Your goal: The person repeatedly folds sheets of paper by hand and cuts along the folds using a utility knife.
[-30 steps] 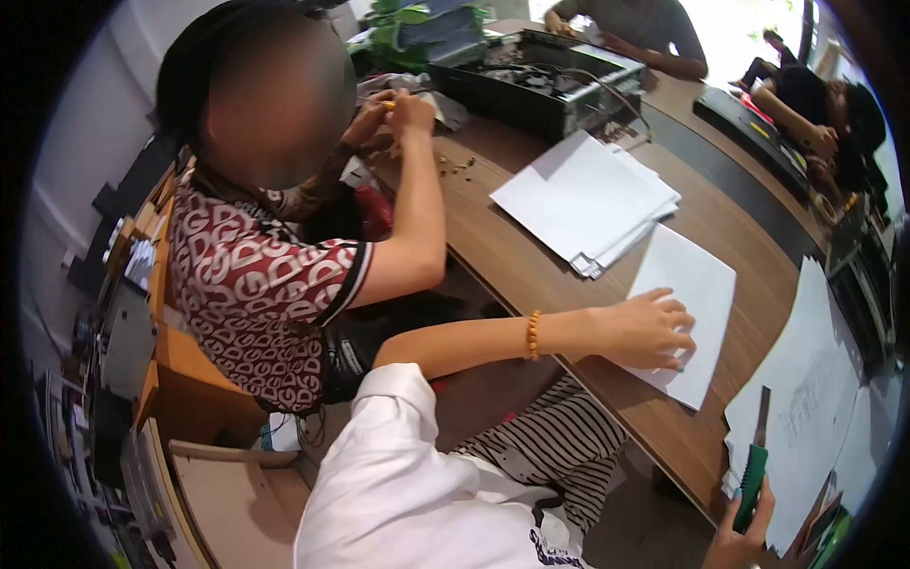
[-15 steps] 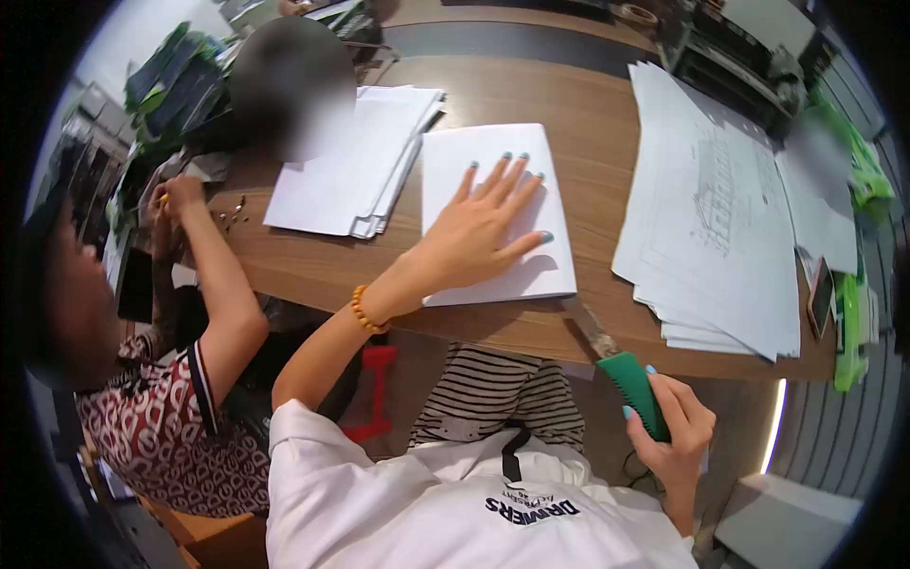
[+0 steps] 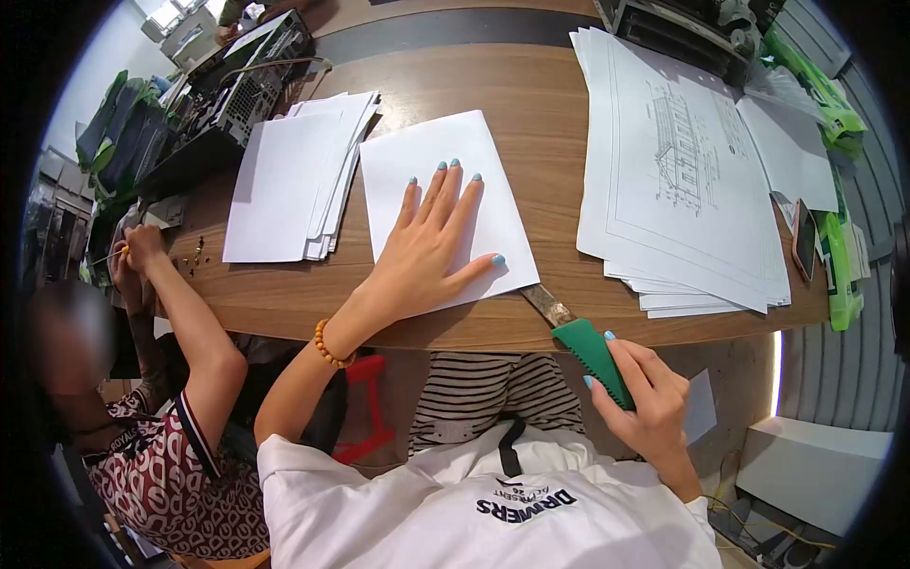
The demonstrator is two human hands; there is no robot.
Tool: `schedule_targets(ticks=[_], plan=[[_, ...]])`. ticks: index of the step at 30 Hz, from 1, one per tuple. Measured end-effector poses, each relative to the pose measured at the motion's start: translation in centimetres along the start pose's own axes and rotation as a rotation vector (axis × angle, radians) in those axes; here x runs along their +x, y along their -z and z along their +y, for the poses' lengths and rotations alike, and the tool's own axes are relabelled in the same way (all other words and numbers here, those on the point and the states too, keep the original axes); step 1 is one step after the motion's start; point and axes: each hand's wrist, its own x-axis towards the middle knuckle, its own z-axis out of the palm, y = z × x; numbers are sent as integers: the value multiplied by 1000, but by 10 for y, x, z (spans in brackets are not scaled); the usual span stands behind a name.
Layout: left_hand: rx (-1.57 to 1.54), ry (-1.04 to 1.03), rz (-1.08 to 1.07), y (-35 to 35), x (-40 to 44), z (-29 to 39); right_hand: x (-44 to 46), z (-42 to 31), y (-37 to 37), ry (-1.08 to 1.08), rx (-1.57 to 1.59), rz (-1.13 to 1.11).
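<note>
My left hand [image 3: 427, 242] lies flat with its fingers spread on a folded sheet of white paper [image 3: 398, 156] near the table's front edge. In my right hand [image 3: 649, 394] is a knife with a green, ridged handle [image 3: 595, 360]. Its worn metal blade [image 3: 547, 305] points up and left, and the tip is hidden beneath or inside the paper's lower right corner. From this view I cannot tell which.
A stack of white sheets [image 3: 280, 190] lies left of the folded paper. Printed drawings [image 3: 682, 152] spread over the right side, with a phone [image 3: 804, 242] beside them. A person [image 3: 204, 356] at the left works near small screws [image 3: 197, 248] and an opened computer case [image 3: 251, 100].
The view has shifted, so the table's things sit further left. The folded paper appears turned slightly counterclockwise. Both hands keep their holds, the knife still at the paper's corner.
</note>
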Motion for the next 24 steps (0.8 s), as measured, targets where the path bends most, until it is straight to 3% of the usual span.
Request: schedule_targets(ticks=[14,24], plan=[[26,-28,-21,4,-1,2,6,-6,-2,-106,6,-32],[20,-34,-28,5,0,3,36,1,-11,-61,-36,8]])
